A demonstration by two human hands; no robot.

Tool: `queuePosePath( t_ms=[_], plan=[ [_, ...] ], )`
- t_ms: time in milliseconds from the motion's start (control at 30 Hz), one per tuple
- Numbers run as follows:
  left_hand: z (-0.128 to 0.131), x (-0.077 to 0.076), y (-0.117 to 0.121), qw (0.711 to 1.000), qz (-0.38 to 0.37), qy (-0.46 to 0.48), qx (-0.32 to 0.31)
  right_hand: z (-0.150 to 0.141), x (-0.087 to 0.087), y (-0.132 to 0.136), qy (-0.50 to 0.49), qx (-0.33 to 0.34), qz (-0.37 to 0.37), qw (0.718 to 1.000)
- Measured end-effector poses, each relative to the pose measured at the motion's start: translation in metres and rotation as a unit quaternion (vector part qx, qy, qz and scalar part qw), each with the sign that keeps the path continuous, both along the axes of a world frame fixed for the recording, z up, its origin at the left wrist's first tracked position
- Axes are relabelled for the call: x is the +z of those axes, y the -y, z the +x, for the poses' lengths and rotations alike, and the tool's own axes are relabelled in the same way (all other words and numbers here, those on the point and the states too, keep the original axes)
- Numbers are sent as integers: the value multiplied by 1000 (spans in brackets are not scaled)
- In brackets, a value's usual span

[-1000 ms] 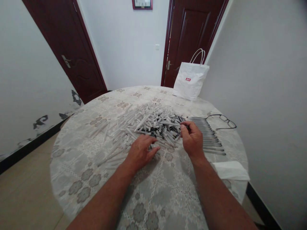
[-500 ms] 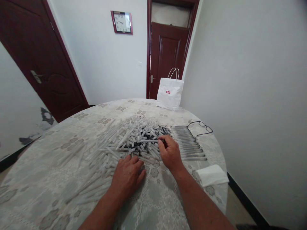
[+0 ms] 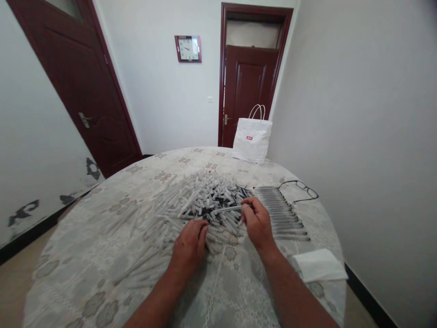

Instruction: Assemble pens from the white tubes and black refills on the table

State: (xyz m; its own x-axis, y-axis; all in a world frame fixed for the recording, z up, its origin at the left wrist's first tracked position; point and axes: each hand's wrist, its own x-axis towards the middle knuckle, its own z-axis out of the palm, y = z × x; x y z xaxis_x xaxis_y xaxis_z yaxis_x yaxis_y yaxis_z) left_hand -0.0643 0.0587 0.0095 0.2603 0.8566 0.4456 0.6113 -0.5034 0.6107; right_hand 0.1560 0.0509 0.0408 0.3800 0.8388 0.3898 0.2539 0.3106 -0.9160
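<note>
A heap of loose translucent pen barrels and small white and black pen parts (image 3: 201,191) covers the middle of the table. My right hand (image 3: 257,223), fingers pinched, is at the heap's right side, closed on a pen (image 3: 227,209). The pen's clear barrel points left over the heap. At the heap's near edge is my left hand (image 3: 191,241), its thumb and fingers drawn together; whatever lies between the fingertips is hidden. To the right of my right hand, several pens with dark ends (image 3: 283,214) lie side by side in a neat row.
Black-framed glasses (image 3: 303,191) lie beyond the row of pens. A folded white tissue (image 3: 321,265) rests near the right edge of the round table, on the patterned tablecloth (image 3: 235,282). At the far edge stands a white paper bag (image 3: 251,141).
My left hand has gone from spread fingers on the heap to fingers drawn together. My right hand still holds the pen. The whole view has shifted, so things appear further right and lower.
</note>
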Motion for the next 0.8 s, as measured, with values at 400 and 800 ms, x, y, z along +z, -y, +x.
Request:
queuePosePath(
  t_ms=[400, 800],
  plan=[
    [4, 13, 0, 803, -308, 508, -47, -8, -9, -2, -87, 74, -48, 992],
    [2, 10, -1, 868, -282, 406, -46, -11, -6, 0, -19, 65, -46, 997]
  ],
)
